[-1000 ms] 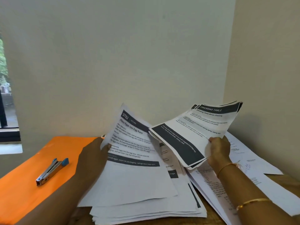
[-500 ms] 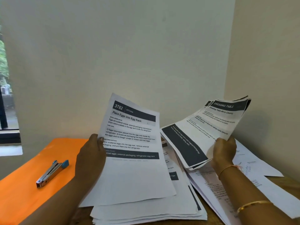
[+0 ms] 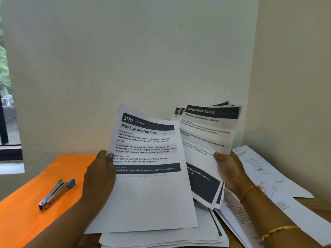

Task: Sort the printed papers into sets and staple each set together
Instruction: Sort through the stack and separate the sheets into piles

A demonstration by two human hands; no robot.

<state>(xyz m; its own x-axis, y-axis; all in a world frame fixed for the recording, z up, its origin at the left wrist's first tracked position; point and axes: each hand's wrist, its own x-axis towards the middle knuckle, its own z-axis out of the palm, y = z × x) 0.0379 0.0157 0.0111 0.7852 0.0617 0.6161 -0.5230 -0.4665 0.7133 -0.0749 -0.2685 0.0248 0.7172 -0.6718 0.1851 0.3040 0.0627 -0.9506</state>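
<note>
So the left hand (image 3: 100, 176) pinches the Egg Rack sheet (image 3: 148, 190) by its edge, tilted up so the header's readable. The right hand (image 3: 231, 172) grips the fanned Dressing Table bundle (image 3: 206, 138) right beside it, probably comparing titles. The stapler (image 3: 56, 193) sits on the orange folder (image 3: 26, 221), and the lower stack (image 3: 161, 238) has its print mostly covered.

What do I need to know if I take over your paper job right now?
Left hand holds the egg sheet by its left edge, above the stack.
Right hand holds a fan of dressing-table sheets.
Stapler lies on the orange sheet, left of the stack.
More papers lie at the right.
Done: some sorting; no stapled set shows.
Left: sort the stack, staple each set.
</note>
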